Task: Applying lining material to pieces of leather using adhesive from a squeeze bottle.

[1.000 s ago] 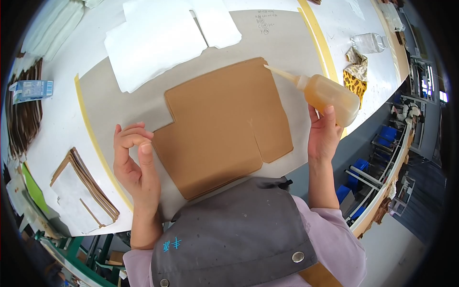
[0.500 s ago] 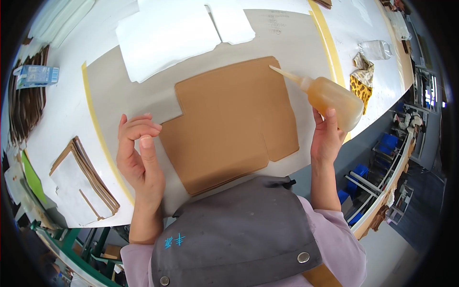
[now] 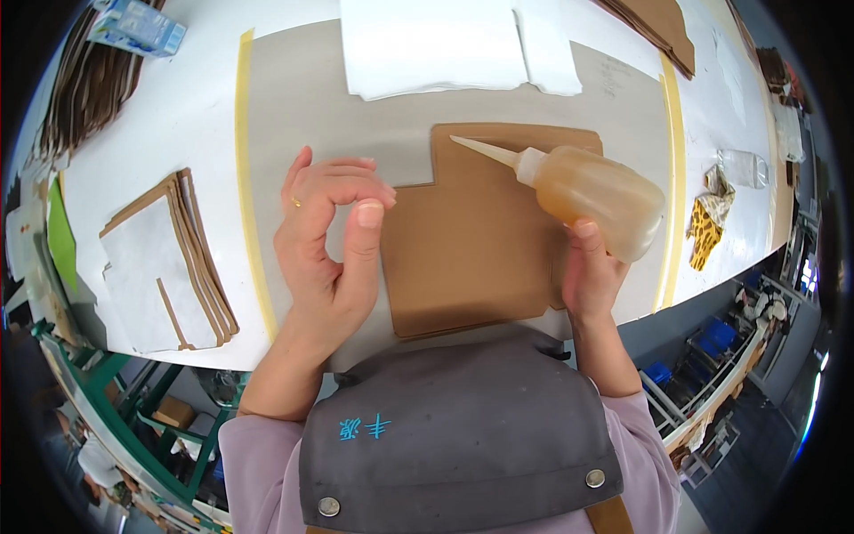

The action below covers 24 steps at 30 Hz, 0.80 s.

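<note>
Bottle (image 3: pixel 600 200) now nearer left hand (image 3: pixel 309 245)

The right hand (image 3: pixel 594 278) is moving inward, now overlapping the right edge of the brown panel (image 3: pixel 471 249). The bottle (image 3: pixel 600 198) in its grasp is reaching farther across, with the nozzle (image 3: pixel 485 149) no longer ending at the panel's far-right corner but tapering out near the far-left one, well leftward of the hand. Ahead of that hand, more of a brown stack (image 3: pixel 660 27) is coming into view.
</note>
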Motion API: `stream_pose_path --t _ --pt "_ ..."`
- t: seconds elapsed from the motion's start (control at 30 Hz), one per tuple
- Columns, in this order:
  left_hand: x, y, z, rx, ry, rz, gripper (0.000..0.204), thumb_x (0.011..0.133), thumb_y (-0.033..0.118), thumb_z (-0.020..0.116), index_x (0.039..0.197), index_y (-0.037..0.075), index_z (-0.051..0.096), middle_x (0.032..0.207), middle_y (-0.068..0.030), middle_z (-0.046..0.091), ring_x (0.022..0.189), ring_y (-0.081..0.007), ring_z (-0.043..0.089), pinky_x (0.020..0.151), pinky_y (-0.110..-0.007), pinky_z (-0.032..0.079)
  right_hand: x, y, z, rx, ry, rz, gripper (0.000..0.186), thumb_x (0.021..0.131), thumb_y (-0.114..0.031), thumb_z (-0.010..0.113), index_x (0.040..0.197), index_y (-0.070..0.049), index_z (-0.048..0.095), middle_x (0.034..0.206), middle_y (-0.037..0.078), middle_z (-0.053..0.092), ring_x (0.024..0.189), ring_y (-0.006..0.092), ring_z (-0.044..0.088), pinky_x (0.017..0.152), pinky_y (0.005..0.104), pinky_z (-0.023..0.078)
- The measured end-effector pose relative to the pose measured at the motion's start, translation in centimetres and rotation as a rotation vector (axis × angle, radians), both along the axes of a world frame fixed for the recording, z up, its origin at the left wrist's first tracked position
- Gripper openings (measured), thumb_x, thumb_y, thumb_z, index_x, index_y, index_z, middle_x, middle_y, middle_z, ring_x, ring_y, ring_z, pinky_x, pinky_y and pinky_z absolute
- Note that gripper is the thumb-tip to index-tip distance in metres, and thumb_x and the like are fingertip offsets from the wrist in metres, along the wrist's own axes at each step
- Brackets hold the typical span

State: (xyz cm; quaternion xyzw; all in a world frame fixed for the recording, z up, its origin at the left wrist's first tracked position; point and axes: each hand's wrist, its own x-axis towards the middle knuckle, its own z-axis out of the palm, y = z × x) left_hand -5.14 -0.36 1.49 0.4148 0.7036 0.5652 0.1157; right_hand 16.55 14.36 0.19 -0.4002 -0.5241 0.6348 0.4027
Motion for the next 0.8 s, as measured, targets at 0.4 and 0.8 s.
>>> stream_pose_path --t 0.4,0.8 --pt "-0.7 0.1 -0.3 0.008 0.077 0.064 0.011 0.094 0.014 0.058 0.086 0.007 0.060 0.083 -0.0025 0.063 0.092 -0.0241 0.064 0.109 -0.051 0.029 2.7 4.4 1.2 0.237 -0.261 0.320 0.062 0.074 -0.020 0.085 0.125 0.001 0.056 0.115 0.009 0.063 0.106 0.0196 0.061 0.092 0.0340 0.049" --pt "-1.1 0.3 -1.0 0.040 0.062 0.146 0.014 0.096 0.016 0.058 0.085 0.009 0.061 0.083 -0.0012 0.065 0.085 -0.0193 0.062 0.109 -0.049 0.029 -0.4 1.4 -0.1 0.165 -0.190 0.377 0.059 0.072 -0.015 0.084 0.123 -0.001 0.057 0.111 0.007 0.064 0.102 0.0184 0.061 0.092 0.0335 0.049"
